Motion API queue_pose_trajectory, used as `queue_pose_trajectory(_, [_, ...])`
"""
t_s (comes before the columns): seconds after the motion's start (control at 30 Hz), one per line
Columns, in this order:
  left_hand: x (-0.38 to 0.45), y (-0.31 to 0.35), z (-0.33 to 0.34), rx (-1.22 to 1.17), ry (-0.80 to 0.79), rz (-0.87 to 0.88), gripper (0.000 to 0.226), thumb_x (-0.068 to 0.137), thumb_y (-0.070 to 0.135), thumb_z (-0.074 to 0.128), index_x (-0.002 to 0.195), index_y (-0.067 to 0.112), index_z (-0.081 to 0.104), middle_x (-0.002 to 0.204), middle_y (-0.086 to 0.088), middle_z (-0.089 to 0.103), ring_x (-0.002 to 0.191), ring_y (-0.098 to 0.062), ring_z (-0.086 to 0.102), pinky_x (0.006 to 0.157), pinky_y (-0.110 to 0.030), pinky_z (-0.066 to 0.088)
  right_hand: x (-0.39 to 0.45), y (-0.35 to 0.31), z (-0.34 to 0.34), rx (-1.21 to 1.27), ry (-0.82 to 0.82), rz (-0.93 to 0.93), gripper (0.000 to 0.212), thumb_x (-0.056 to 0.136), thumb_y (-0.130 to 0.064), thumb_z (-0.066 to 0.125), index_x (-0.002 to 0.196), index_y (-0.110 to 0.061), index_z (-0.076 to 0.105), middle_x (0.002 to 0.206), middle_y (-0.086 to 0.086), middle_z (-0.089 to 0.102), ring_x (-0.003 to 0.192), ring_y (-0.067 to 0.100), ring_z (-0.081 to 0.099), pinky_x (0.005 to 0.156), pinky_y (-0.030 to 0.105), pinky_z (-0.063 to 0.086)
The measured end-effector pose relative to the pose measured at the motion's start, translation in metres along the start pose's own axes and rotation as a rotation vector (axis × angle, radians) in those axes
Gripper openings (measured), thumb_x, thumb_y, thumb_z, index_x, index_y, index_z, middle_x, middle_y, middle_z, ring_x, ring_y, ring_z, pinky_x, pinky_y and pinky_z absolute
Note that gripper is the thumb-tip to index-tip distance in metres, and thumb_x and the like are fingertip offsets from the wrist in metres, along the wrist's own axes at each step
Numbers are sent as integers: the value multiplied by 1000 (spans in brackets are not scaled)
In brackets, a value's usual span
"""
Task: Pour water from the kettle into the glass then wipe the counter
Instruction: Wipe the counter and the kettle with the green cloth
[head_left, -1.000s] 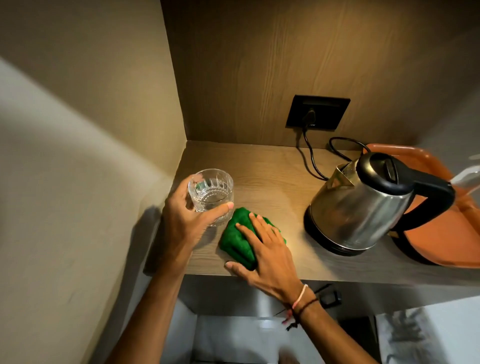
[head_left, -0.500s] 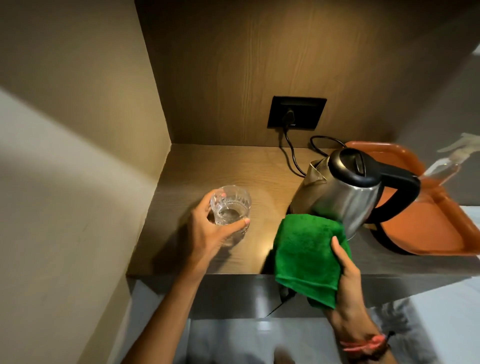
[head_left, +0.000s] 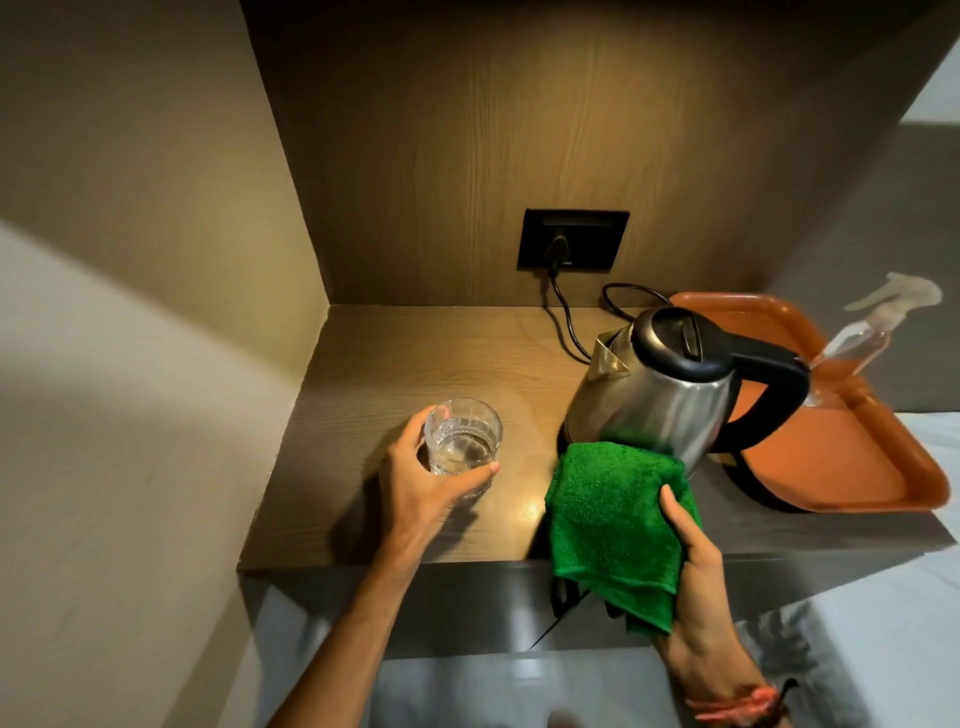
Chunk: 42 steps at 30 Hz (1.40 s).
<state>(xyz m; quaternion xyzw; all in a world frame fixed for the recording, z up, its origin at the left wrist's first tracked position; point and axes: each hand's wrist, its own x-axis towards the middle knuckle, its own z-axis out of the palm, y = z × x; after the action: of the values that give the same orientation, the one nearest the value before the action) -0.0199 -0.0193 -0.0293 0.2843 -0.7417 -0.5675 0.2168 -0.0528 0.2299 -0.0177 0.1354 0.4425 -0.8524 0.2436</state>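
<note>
A clear cut glass (head_left: 462, 442) with some water in it is at the left of the wooden counter (head_left: 415, 358), and my left hand (head_left: 423, 480) is wrapped around its side. Whether the glass rests on the counter or hangs just above it I cannot tell. My right hand (head_left: 698, 582) grips a green cloth (head_left: 613, 525), which hangs off the counter's front edge, lifted clear of the surface. Right behind the cloth stands the steel kettle (head_left: 670, 395) with black lid and handle, upright on its base.
An orange tray (head_left: 852, 457) sits at the right end of the counter, with a clear spray bottle (head_left: 872, 332) lying on it. A black wall socket (head_left: 571, 239) holds the kettle's cord (head_left: 566, 327). Walls close the left and back sides.
My right hand lifted the green cloth off the counter and drew it right and toward the front edge, in front of the kettle. My left hand kept hold of the glass.
</note>
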Motion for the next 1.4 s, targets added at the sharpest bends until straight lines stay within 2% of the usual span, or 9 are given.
queue_pose_trajectory(0.13, [0, 0, 2, -1, -30, -1, 98, 49, 16, 103, 137, 15, 59, 124, -1, 69, 122, -22, 66, 106, -40, 55, 2, 0, 2, 10, -11, 12, 41, 89, -47, 70, 114, -17, 83, 117, 24, 81, 75, 40, 82, 47, 42, 62])
queue_pose_trajectory(0.3, [-7, 13, -9, 38, -102, 27, 127, 53, 30, 101, 158, 18, 32, 161, -6, 44, 147, -20, 42, 123, -38, 35, 0, -1, 7, 7, -27, -16, 38, 87, -36, 75, 120, -17, 81, 123, 21, 80, 102, 41, 80, 70, 52, 66])
queue_pose_trajectory(0.47, [-47, 51, -19, -116, 126, 286, 70, 74, 51, 77, 135, 23, 59, 134, 0, 67, 125, -9, 65, 103, -23, 53, -16, -12, 12, -63, -111, -8, 46, 76, -26, 79, 117, -6, 79, 102, 19, 84, 77, 35, 83, 47, 40, 63])
queue_pose_trajectory(0.67, [-76, 89, 25, -375, -388, -66, 67, 68, 46, 83, 129, 22, 67, 121, 0, 78, 118, -12, 72, 98, -30, 57, -37, -39, 3, -32, -155, -92, 37, 78, -24, 80, 114, -15, 83, 116, 19, 82, 96, 36, 82, 72, 47, 66])
queue_pose_trajectory(0.77, [-86, 103, 57, -418, -598, -119, 38, 77, 24, 82, 115, 29, 77, 117, 0, 80, 113, -17, 75, 88, -30, 63, -45, -61, -10, -56, -74, -182, 47, 79, -27, 81, 123, -14, 79, 124, 22, 79, 105, 39, 79, 88, 59, 63])
queue_pose_trajectory(0.93, [-103, 125, 123, -403, -593, -117, 43, 81, 5, 84, 118, 22, 71, 111, -6, 81, 105, -25, 78, 89, -45, 63, -49, -105, -47, -78, 146, -316, 41, 80, -14, 82, 120, -7, 78, 128, 31, 74, 111, 44, 71, 106, 67, 52])
queue_pose_trajectory(1.2, [-135, 144, 249, -373, -645, -92, 49, 97, -10, 57, 130, 26, 62, 124, 0, 75, 119, -18, 71, 106, -46, 55, -18, -178, -131, -220, 417, -430, 18, 91, -4, 79, 109, -5, 80, 101, 18, 85, 97, 38, 81, 68, 38, 68])
queue_pose_trajectory(1.3, [-135, 145, 287, -337, -635, -83, 57, 99, -11, 51, 117, 42, 60, 113, 20, 75, 107, 1, 72, 90, -21, 59, 16, -200, -157, -355, 503, -445, 33, 85, -9, 88, 113, -9, 73, 108, 19, 82, 101, 40, 80, 84, 49, 68])
queue_pose_trajectory(1.4, [-128, 143, 318, -279, -587, -83, 56, 99, -10, 50, 143, 26, 52, 135, 0, 67, 122, -11, 67, 104, -35, 56, 51, -224, -173, -537, 524, -398, 50, 80, -16, 94, 120, -13, 64, 120, 18, 75, 108, 36, 76, 96, 54, 62])
